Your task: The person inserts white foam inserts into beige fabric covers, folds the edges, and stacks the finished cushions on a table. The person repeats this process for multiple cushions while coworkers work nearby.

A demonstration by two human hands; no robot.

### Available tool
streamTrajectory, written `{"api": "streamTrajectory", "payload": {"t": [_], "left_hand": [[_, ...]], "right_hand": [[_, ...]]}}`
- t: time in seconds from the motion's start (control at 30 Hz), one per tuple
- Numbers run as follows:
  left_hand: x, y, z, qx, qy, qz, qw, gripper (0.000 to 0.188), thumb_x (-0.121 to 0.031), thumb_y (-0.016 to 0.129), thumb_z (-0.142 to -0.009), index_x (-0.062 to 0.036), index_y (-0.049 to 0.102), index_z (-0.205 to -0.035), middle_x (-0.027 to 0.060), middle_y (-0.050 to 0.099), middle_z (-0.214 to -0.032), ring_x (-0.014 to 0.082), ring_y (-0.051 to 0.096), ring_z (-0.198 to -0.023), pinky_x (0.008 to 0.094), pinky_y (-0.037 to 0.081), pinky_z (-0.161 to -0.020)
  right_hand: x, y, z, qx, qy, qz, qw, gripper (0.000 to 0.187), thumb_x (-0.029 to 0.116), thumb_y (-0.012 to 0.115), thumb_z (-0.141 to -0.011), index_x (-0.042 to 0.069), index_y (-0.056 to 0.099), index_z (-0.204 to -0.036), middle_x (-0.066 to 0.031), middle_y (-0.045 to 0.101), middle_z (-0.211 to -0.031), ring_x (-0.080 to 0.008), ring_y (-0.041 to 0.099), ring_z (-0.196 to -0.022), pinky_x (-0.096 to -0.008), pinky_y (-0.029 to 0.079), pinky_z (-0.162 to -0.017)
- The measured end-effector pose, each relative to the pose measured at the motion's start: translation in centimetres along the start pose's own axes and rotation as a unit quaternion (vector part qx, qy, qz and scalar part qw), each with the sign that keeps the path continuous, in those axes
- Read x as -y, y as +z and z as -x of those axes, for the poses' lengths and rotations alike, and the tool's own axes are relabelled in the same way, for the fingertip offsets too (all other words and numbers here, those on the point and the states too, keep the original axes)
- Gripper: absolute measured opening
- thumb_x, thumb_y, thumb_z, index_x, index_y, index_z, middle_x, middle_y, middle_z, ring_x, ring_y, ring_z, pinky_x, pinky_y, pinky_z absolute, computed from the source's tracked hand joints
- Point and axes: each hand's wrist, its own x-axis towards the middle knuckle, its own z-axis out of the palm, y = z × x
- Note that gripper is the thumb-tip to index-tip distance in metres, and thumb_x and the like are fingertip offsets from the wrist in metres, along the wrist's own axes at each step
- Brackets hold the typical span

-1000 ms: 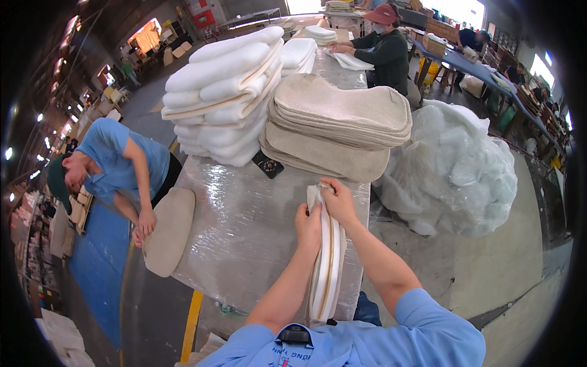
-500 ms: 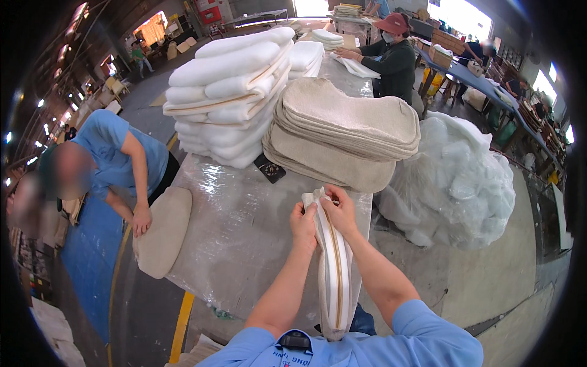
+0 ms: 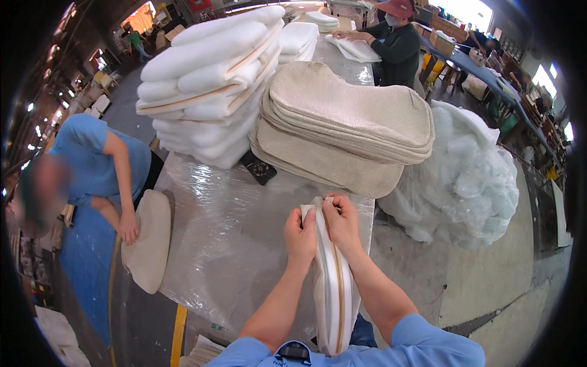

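Observation:
Both my hands grip the far end of a beige cushion cover that stands on edge, its near end against my body. Along its upturned side runs a tan zipper strip, with white padding showing next to it. My left hand pinches the left corner of the fabric, thumb on top. Close beside it, my right hand pinches the right edge by the zipper. Just beyond my hands lies a stack of beige cushion covers.
A tall stack of folded white padding stands at the far left of the plastic-covered table. A black round-faced device lies near it. At left a co-worker handles a beige cushion. A big plastic bag sits at right.
My hands have come slightly nearer and a little farther apart, spreading the cover's end corners. My view has tilted down a little. The left co-worker's cushion is more upright.

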Motion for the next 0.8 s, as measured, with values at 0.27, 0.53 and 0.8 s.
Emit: {"api": "streamTrajectory", "payload": {"t": [0.27, 0.53, 0.8], "left_hand": [[-0.8, 2.7, -1.2, -0.047, 0.153, -0.165, 0.973, 0.017, -0.014, 0.065, -0.108, -0.0018, 0.063, -0.097, 0.0034, 0.065, -0.082, 0.0087, 0.054, -0.074, 0.0291, 0.048, -0.067], [-3.9, 1.9, -1.7, 0.023, 0.2, -0.279, 0.939, 0.01, -0.008, 0.074, -0.098, -0.0037, 0.067, -0.093, 0.0111, 0.065, -0.079, 0.0264, 0.062, -0.065, 0.0366, 0.049, -0.06], [-7.2, -0.2, -1.9, 0.044, 0.294, -0.342, 0.891, 0.01, -0.002, 0.081, -0.09, -0.0019, 0.073, -0.097, 0.0103, 0.066, -0.079, 0.0199, 0.065, -0.068, 0.0341, 0.05, -0.061]], "right_hand": [[0.9, 0.0, 0.9, -0.02, -0.065, -0.029, 0.997, 0.004, -0.001, 0.066, -0.103, 0.003, 0.065, -0.102, -0.0101, 0.07, -0.117, -0.0119, 0.06, -0.089, -0.0287, 0.05, -0.079], [0.8, 0.0, 0.5, 0.03, -0.018, -0.166, 0.985, 0.012, -0.006, 0.06, -0.104, 0.002, 0.064, -0.112, -0.0134, 0.072, -0.126, -0.0146, 0.066, -0.098, -0.0298, 0.054, -0.089], [2.8, 0.5, -1.5, 0.19, -0.114, 0.072, 0.972, 0.038, -0.005, 0.063, -0.099, 0.008, 0.073, -0.133, -0.0062, 0.077, -0.118, -0.0261, 0.061, -0.104, -0.0369, 0.05, -0.097]]}}
